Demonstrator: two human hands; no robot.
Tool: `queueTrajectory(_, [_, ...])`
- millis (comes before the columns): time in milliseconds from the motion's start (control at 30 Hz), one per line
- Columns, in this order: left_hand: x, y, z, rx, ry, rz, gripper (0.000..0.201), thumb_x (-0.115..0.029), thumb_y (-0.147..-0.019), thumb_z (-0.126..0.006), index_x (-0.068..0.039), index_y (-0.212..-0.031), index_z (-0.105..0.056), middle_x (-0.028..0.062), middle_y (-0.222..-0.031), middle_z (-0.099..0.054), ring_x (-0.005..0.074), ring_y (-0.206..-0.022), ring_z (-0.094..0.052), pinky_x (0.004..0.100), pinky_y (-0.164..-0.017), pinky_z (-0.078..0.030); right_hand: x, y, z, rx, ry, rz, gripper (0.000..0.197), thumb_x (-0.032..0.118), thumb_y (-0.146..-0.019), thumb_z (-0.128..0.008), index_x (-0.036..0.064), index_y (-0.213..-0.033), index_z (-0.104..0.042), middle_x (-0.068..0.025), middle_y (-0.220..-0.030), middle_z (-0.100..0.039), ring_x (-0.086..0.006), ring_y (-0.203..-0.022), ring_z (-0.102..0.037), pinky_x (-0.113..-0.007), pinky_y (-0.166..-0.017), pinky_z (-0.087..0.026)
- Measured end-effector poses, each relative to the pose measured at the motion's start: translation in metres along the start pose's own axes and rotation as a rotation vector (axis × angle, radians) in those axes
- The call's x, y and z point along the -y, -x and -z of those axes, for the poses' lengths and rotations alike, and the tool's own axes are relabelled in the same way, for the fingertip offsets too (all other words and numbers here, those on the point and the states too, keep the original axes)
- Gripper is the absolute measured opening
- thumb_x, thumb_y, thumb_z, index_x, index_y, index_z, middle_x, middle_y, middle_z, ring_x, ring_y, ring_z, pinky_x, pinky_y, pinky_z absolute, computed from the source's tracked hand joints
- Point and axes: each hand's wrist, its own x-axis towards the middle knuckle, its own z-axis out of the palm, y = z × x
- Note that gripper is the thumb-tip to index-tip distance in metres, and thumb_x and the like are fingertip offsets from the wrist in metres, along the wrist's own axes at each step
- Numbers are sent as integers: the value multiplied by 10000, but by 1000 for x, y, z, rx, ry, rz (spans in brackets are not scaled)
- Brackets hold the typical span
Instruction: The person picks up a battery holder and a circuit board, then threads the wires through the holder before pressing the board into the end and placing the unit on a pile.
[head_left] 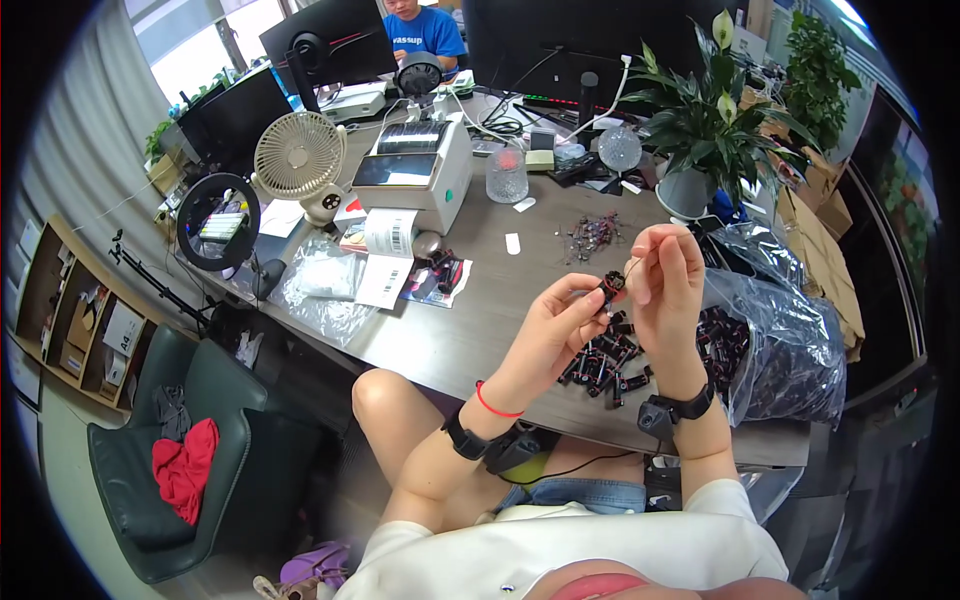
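Observation:
Over the desk's near edge, my left hand [562, 328] pinches a small black cylindrical part [612, 284] with a red band or wire on it. Beside it my right hand [664, 285] is raised, its thumb and fingertips pressed together close to the part's upper end. Something thin may be between those fingertips, too fine to name. Below my hands lies a pile of similar black cylinders with red marks [603, 362]. More of them [722, 338] lie right of my right wrist. Farther back is a small heap of tiny dark pieces with thin wires [594, 236].
A clear plastic bag [785, 345] bulges at the right edge. Beyond the hands stand a potted plant [688, 190], a glass jar [507, 176], a label printer [415, 180] and a fan [300, 160]. A person in a blue shirt [432, 36] sits across. A green armchair [130, 480] stands left.

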Motion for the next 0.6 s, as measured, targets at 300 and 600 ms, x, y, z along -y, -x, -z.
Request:
queueTrajectory(300, [-5,-4,4,-6,42,-1,165,-94,-912,-573,-27,-1062,-552,39,-938,-609,85,-785,-591,189,-708,-502,2,-5,-32,-12,133,-23,107,25,-897,-558,31,-989,-503,-166,-900,-627,-196,-776,-651,-222,-601,-504])
queueTrajectory(600, [-10,1,5,-9,-28,-51,186,-93,-904,-586,-19,-1071,-553,44,-938,-616,84,-784,-584,200,-706,-497,2,-2,-15,105,454,138,126,-35,-868,-560,33,-960,-506,-161,-910,-641,-227,-819,-648,-251,-679,-502])
